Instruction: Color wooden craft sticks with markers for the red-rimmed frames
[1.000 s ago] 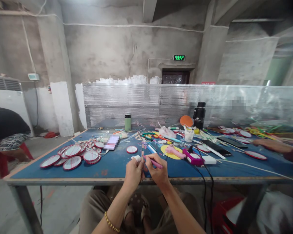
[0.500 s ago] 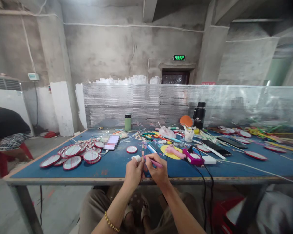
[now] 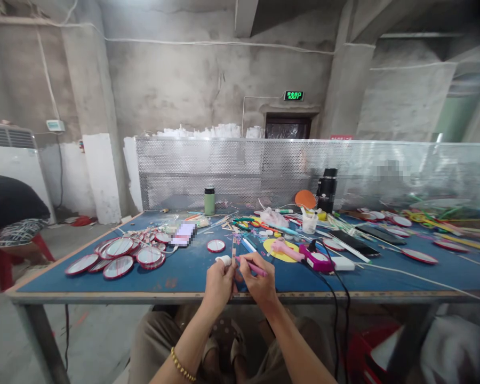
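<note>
At the table's front edge, my left hand [image 3: 219, 280] is closed, its fingertips pinching a narrow tan strip [image 3: 234, 252] that points away from me. Something white [image 3: 223, 260] is wrapped around one of its fingers. Close beside it, my right hand [image 3: 260, 280] grips a pink pen [image 3: 257, 269] like a writing tool, its tip toward the strip. Fingers hide the point where pen and strip meet, so contact is unclear. Just beyond my hands lie a small round red-rimmed disc [image 3: 216, 246] and white-and-blue pens [image 3: 248, 245].
Red-rimmed discs [image 3: 119, 266] are piled left, near a phone [image 3: 184, 234]. On the right are a yellow disc [image 3: 282, 256], a purple device [image 3: 317, 260] with black cables, and a black thermos [image 3: 327, 190]. A green bottle [image 3: 209, 201] stands by the mesh screen [image 3: 200, 160]. A seated person [image 3: 14, 200] is far left.
</note>
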Demonstrator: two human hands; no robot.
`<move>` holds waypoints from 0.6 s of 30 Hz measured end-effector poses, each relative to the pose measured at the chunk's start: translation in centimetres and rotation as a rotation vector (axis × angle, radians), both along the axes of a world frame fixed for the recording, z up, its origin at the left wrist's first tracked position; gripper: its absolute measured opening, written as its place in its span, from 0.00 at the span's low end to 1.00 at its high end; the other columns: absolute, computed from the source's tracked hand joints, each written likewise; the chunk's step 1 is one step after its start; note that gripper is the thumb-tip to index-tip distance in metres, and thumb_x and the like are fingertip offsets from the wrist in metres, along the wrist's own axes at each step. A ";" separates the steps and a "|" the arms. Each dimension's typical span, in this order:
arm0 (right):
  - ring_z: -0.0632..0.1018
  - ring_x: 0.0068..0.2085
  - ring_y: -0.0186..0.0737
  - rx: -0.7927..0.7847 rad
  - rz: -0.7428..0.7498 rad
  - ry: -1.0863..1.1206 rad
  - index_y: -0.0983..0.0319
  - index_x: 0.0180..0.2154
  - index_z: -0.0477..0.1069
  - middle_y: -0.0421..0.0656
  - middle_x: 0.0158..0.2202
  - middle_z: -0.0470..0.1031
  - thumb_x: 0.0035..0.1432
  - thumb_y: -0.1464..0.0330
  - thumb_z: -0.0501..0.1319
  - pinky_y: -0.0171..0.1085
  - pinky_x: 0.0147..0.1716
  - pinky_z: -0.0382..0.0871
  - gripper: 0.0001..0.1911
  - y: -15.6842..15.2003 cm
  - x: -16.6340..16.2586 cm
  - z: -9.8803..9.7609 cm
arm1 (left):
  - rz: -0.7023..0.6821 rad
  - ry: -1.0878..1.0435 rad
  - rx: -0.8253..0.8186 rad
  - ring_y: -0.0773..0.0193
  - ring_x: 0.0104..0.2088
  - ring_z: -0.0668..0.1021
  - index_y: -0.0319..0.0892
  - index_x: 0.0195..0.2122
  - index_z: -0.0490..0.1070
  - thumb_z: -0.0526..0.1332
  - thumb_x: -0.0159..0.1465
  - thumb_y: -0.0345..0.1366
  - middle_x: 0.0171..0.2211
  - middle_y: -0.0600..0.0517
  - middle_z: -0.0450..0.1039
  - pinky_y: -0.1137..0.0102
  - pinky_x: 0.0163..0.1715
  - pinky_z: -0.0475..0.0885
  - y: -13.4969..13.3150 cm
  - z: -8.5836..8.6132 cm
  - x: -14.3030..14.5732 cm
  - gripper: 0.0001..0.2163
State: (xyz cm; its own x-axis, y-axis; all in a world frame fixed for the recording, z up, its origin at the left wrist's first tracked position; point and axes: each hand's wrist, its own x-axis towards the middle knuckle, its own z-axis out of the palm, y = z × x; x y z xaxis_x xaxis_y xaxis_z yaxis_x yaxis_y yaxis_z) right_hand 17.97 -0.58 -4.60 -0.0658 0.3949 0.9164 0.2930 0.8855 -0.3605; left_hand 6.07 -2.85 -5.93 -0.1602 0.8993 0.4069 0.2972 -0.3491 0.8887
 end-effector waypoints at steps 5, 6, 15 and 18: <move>0.76 0.24 0.34 0.008 0.004 0.000 0.62 0.31 0.72 0.39 0.24 0.76 0.61 0.71 0.58 0.31 0.27 0.69 0.07 -0.1 0.0 0.0 | -0.005 0.015 -0.011 0.67 0.11 0.68 0.44 0.22 0.62 0.51 0.64 0.53 0.10 0.56 0.64 0.75 0.14 0.60 0.1 0.0 -0.1 0.20; 0.76 0.24 0.34 0.008 0.013 -0.005 0.62 0.31 0.73 0.39 0.24 0.76 0.61 0.71 0.58 0.31 0.27 0.69 0.07 -0.1 0.0 0.1 | 0.005 0.021 -0.010 0.67 0.11 0.68 0.44 0.22 0.62 0.52 0.64 0.53 0.10 0.56 0.64 0.75 0.14 0.60 0.1 0.0 -0.1 0.20; 0.77 0.25 0.34 0.014 -0.024 0.029 0.61 0.30 0.72 0.40 0.24 0.76 0.62 0.71 0.58 0.31 0.28 0.69 0.07 0.0 -0.1 0.0 | -0.036 -0.020 -0.010 0.67 0.10 0.67 0.44 0.21 0.62 0.52 0.63 0.54 0.10 0.56 0.64 0.75 0.13 0.60 -0.6 0.7 0.1 0.21; 0.77 0.25 0.34 0.016 -0.004 0.008 0.61 0.31 0.72 0.40 0.25 0.77 0.62 0.71 0.58 0.31 0.28 0.69 0.07 -0.1 -0.1 0.2 | -0.011 -0.007 -0.005 0.67 0.10 0.67 0.44 0.21 0.62 0.52 0.63 0.55 0.10 0.56 0.64 0.75 0.14 0.60 -0.5 0.6 0.1 0.21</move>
State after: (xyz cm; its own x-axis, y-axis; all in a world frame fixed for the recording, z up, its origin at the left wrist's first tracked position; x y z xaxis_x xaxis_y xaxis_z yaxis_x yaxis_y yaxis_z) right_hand 17.91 -0.70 -4.43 -0.0573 0.3804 0.9230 0.2935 0.8901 -0.3486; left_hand 6.17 -3.30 -5.33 -0.1526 0.9031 0.4013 0.2874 -0.3479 0.8924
